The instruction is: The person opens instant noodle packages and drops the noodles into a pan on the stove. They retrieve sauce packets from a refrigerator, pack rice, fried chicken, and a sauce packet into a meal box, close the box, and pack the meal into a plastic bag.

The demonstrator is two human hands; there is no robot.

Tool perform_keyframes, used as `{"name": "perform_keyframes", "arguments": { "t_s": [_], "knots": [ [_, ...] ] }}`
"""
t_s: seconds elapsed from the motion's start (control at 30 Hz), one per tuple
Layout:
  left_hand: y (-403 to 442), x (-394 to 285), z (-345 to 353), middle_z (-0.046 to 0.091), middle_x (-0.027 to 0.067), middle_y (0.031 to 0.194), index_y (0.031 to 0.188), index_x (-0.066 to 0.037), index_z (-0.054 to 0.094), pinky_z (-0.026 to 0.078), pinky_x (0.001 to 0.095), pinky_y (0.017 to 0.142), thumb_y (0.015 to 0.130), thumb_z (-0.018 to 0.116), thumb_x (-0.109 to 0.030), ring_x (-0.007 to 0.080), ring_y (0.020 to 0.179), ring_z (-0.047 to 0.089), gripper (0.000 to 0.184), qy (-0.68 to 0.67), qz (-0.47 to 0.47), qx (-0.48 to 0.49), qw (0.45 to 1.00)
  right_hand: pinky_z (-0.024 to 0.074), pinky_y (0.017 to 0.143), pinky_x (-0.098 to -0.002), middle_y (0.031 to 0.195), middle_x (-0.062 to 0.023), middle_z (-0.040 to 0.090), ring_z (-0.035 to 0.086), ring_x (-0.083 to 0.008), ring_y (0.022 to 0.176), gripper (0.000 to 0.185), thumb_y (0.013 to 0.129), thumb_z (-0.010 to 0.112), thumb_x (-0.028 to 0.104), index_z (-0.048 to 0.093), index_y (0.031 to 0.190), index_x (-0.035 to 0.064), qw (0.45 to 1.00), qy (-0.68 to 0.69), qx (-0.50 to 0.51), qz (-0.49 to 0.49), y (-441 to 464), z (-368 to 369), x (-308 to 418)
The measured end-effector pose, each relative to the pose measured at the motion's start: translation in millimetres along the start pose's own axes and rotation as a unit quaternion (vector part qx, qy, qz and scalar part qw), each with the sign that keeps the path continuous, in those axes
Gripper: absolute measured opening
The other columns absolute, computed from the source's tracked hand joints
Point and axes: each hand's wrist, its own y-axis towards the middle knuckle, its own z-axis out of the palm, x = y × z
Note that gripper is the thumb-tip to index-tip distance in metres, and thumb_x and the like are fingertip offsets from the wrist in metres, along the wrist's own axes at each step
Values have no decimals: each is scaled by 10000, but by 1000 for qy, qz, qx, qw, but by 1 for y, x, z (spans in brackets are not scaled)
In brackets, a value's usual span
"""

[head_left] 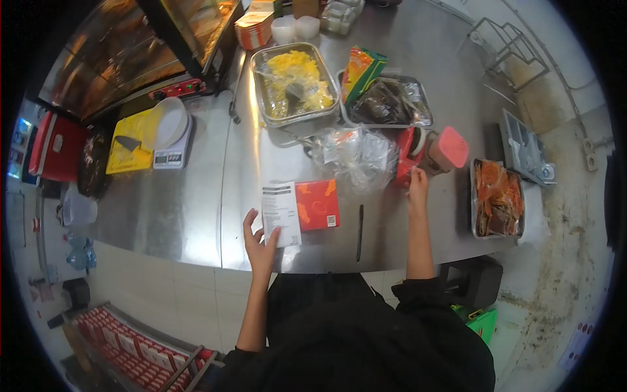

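My left hand (pixel 260 251) holds the edge of a white printed receipt (pixel 279 212), thumb on top and index finger spread away. Under the receipt's right side lies a flat red box (pixel 318 206) with orange shapes and a small printed code. My right hand (pixel 418 186) is raised at the near end of a red tape dispenser (pixel 406 153), its fingertips pinched together. Whatever sits between those fingertips is too small to make out. A dark thin stick, perhaps a pen (pixel 360 233), rests on the steel between my hands.
Crumpled plastic bags (pixel 356 157) lie beyond the box. Behind them stand a tray of yellow food (pixel 262 104) and a tray with dark packets (pixel 428 111). A pink-lidded tub (pixel 452 147) and reddish packets (pixel 499 196) are right; a scale (pixel 171 159) is left.
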Motion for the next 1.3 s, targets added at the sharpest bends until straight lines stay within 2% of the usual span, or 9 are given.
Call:
{"name": "perform_keyframes", "arguments": {
  "t_s": [0.07,0.2,0.37,0.5,0.57,0.77,0.87,1.17,1.3],
  "knots": [
    [3,4,2,397,147,1260,1275,-8,350,439,318,855,747,639,-14,216,1115,463,602,-57,-11,-11,998,426,619,-230,963,-10,516,501,-86,827,160,888,537,264,552,894,105,959,259,10,117,-1,3,1],
    [-4,3,4,426,149,1231,1233,9,387,415,328,907,784,603,-18,238,1106,474,499,-30,14,-29,999,463,552,-227,941,-18,531,523,-94,801,100,888,540,198,527,889,99,865,501,-16,38,-25,10,-3],
    [-8,5,2,442,180,1209,1179,13,439,415,382,890,831,540,-41,310,1101,472,366,212,144,-6,967,544,735,-302,893,-29,537,549,-120,882,77,859,574,107,532,846,45,975,194,-68,-80,-26,11,-53],
    [-14,0,5,408,176,1257,1148,-21,483,405,374,902,844,520,-45,334,1131,444,307,97,93,-7,991,513,631,-244,861,-26,529,533,-92,837,103,867,567,139,548,841,41,979,178,-90,-44,-39,14,-48],
    [-14,4,6,397,173,1271,1147,-27,487,388,409,921,840,521,-45,344,1144,432,310,84,90,-6,992,442,589,-220,805,-5,527,511,-89,765,124,868,558,158,547,839,38,980,-23,-129,-150,-74,18,-30],
    [-15,12,5,323,136,1377,1213,-126,489,233,610,975,807,529,-47,324,1269,326,416,367,142,3,919,439,607,-331,728,-115,606,576,-236,663,205,812,579,218,560,827,15,914,-134,331,-194,-183,101,66],
    [-8,20,-1,374,67,1370,1255,-177,473,218,596,991,800,497,-27,259,1284,326,479,379,193,124,897,457,616,-365,753,-143,615,600,-286,693,232,783,600,249,592,807,19,850,-300,377,-211,-173,135,79],
    [1,18,-10,421,59,1332,1201,-192,530,269,572,973,796,526,-40,262,1235,397,432,318,196,144,916,473,625,-388,706,-164,617,608,-307,711,447,682,698,439,623,704,-2,793,-527,230,-204,-163,104,79],
    [11,15,-17,432,114,1307,1263,-134,456,274,539,986,783,561,-62,298,1195,428,497,290,216,170,917,470,644,-368,767,-157,617,606,-286,718,411,758,658,377,597,843,-20,930,-307,182,-88,-184,75,30]
  ]
}}
